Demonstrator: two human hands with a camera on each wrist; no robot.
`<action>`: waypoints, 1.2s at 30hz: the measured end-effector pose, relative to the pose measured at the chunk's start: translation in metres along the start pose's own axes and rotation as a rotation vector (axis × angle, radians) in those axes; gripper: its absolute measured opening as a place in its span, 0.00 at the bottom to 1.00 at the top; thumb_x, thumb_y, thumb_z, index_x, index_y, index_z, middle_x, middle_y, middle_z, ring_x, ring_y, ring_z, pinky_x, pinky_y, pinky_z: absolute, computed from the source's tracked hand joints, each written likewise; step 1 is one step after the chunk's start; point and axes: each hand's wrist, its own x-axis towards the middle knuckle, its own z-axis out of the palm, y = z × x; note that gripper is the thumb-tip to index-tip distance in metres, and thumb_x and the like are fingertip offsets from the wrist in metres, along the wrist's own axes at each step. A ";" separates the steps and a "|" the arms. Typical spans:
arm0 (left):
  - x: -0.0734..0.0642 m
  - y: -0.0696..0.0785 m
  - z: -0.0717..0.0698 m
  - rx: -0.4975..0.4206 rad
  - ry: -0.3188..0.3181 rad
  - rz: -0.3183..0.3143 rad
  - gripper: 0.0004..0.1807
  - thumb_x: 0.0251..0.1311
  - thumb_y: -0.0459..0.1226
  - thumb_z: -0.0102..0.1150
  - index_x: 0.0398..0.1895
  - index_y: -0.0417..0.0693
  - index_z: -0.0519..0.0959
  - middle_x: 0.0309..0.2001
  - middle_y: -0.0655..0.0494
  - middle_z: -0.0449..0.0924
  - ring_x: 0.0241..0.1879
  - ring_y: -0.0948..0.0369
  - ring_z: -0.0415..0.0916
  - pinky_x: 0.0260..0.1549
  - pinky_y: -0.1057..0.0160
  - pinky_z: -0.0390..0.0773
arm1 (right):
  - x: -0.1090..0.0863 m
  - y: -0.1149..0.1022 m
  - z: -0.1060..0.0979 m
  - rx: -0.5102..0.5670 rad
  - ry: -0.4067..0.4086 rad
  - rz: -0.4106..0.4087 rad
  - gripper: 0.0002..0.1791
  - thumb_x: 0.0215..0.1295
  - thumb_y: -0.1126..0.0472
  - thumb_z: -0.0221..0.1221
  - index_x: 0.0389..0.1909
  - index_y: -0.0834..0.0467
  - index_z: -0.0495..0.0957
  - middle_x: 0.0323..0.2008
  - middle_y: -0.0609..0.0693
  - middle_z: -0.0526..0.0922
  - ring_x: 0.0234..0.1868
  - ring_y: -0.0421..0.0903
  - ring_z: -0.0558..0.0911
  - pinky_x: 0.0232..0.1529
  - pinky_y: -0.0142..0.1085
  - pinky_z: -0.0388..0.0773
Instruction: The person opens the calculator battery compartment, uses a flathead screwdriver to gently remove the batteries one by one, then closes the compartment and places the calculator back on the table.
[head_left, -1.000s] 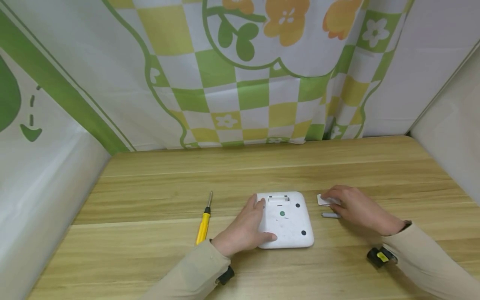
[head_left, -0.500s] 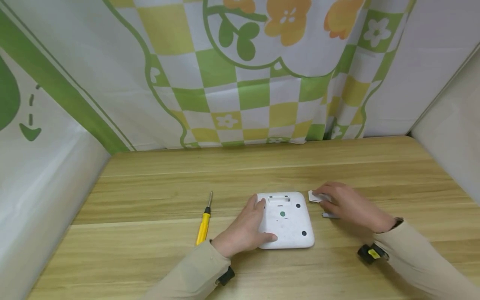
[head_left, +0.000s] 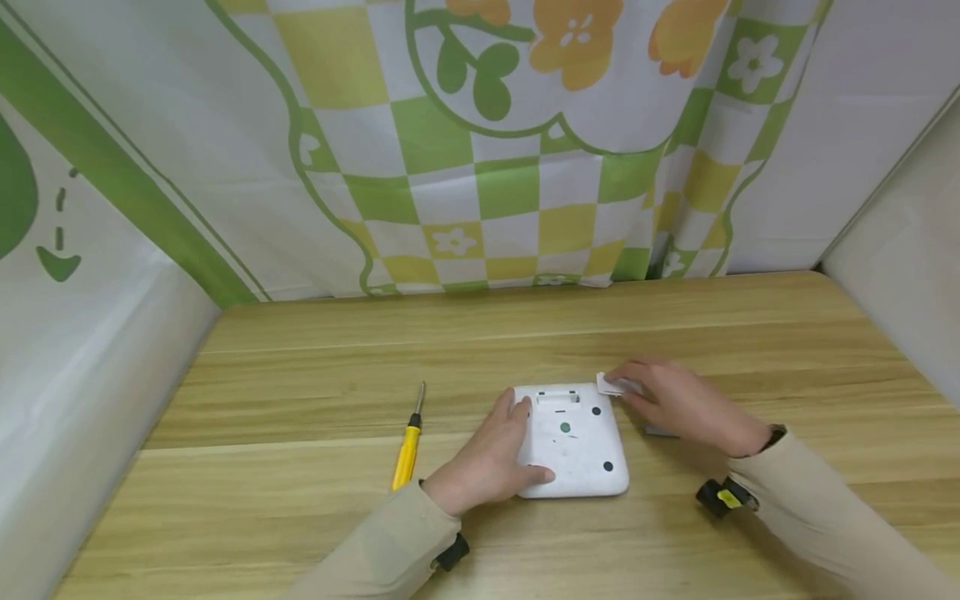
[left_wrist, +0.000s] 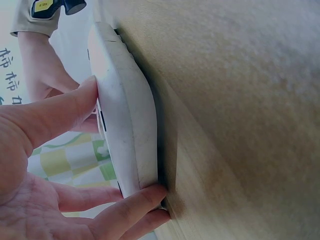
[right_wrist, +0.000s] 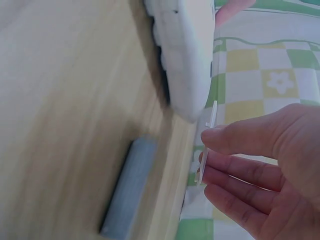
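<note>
A white calculator [head_left: 581, 450] lies face down on the table, its keys showing along the underside in the right wrist view. Near its far edge the battery compartment [head_left: 557, 399] is uncovered. My left hand [head_left: 487, 458] grips the calculator's left side, thumb and fingers spread along its edge. Between thumb and fingers, my right hand [head_left: 686, 404] pinches a thin white battery cover [right_wrist: 213, 116], held at the calculator's far right corner. A grey battery [right_wrist: 130, 187] rests on the wood below my right hand, partly hidden by it in the head view.
A yellow-handled screwdriver [head_left: 407, 450] lies left of my left hand, tip pointing away. Behind the wooden table [head_left: 300, 358] hangs a green and yellow checked curtain [head_left: 510, 192]. White sheeting stands at both sides.
My right hand has slid left with the battery cover, from beside the battery to the calculator's far right corner. The left hand and calculator have stayed in place.
</note>
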 end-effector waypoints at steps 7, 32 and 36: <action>0.000 0.000 -0.001 0.003 -0.001 0.004 0.49 0.52 0.41 0.70 0.72 0.34 0.54 0.75 0.35 0.40 0.73 0.43 0.46 0.69 0.47 0.53 | 0.010 -0.011 0.003 0.020 -0.009 -0.030 0.13 0.61 0.68 0.62 0.47 0.61 0.81 0.44 0.55 0.83 0.46 0.50 0.82 0.45 0.44 0.80; -0.001 0.000 -0.003 0.019 -0.023 0.006 0.48 0.54 0.42 0.69 0.72 0.35 0.53 0.75 0.37 0.39 0.73 0.44 0.46 0.69 0.47 0.55 | 0.024 -0.041 0.015 0.084 -0.032 -0.195 0.13 0.60 0.71 0.61 0.46 0.62 0.82 0.41 0.53 0.83 0.42 0.45 0.82 0.42 0.38 0.81; -0.002 0.000 -0.003 0.021 -0.026 0.013 0.48 0.54 0.42 0.69 0.72 0.35 0.53 0.75 0.36 0.39 0.73 0.44 0.46 0.69 0.47 0.55 | 0.024 -0.045 0.017 0.092 -0.039 -0.195 0.12 0.61 0.70 0.61 0.46 0.61 0.82 0.42 0.52 0.83 0.43 0.44 0.82 0.42 0.37 0.81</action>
